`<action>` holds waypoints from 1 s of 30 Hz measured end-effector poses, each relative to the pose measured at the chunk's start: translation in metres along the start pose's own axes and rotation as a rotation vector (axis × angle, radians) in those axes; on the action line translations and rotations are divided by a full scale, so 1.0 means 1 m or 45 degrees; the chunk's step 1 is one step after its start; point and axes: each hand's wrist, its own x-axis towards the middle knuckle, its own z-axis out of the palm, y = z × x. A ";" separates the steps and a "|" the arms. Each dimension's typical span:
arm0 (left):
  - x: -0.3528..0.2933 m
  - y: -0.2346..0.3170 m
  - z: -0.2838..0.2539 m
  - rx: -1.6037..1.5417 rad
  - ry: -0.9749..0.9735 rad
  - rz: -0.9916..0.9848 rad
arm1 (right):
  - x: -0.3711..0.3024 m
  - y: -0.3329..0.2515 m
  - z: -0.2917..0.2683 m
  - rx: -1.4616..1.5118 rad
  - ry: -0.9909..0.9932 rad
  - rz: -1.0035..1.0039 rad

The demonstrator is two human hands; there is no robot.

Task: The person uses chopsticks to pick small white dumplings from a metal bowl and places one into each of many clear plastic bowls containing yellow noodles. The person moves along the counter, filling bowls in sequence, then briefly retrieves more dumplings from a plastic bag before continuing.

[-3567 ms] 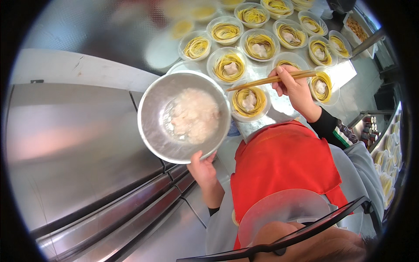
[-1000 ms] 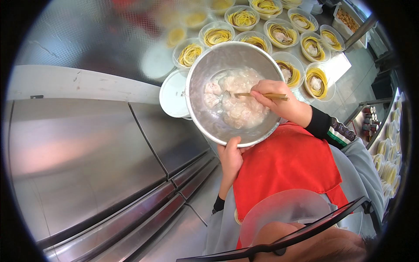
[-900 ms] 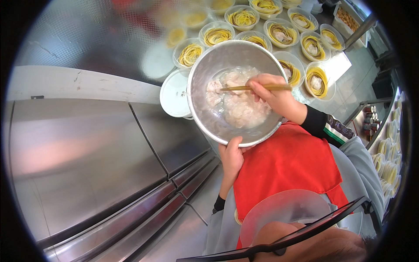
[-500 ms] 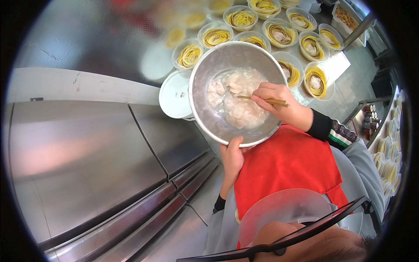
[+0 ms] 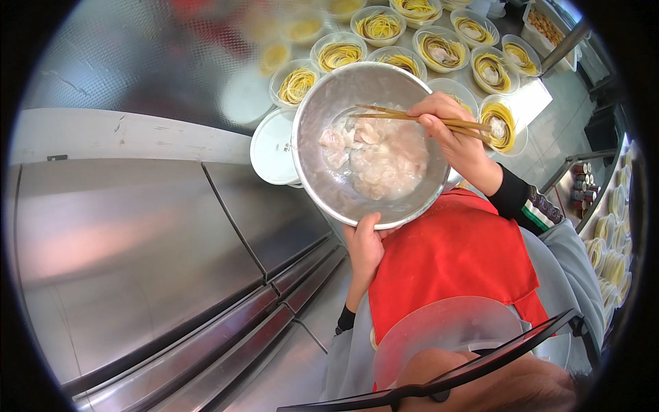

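My left hand grips the near rim of a large metal bowl, thumb on top and fingers underneath. In the bowl lies a wet, pale, translucent mass that looks like wontons or dumplings. My right hand is closed around a pair of wooden chopsticks over the bowl's right side. The chopstick tips sit slightly apart above the far part of the mass, with nothing between them. Beyond the bowl, clear plastic bowls of yellow noodles stand close together.
A white lidded tub stands at the bowl's left. Some noodle bowls hold a pale lump, like the one at right. A steel cabinet fills the left. A bin of brown bits is at the far right, and more bowls line the right edge.
My right hand has lifted up and to the right. The chopsticks have come up out of the pale mass and spread apart. The bowl has shifted slightly left; my left hand still holds it.
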 end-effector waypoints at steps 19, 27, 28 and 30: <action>0.008 -0.005 -0.002 -0.021 0.056 0.022 | -0.007 0.036 0.063 1.499 0.028 1.268; 0.006 0.003 -0.066 -0.132 0.240 0.181 | 0.031 0.030 0.022 1.508 0.066 0.969; 0.000 0.006 -0.078 -0.238 0.296 0.216 | 0.039 0.034 0.010 1.528 0.037 0.916; -0.009 0.014 -0.100 -0.252 0.423 0.278 | 0.045 0.041 -0.005 1.378 0.151 0.837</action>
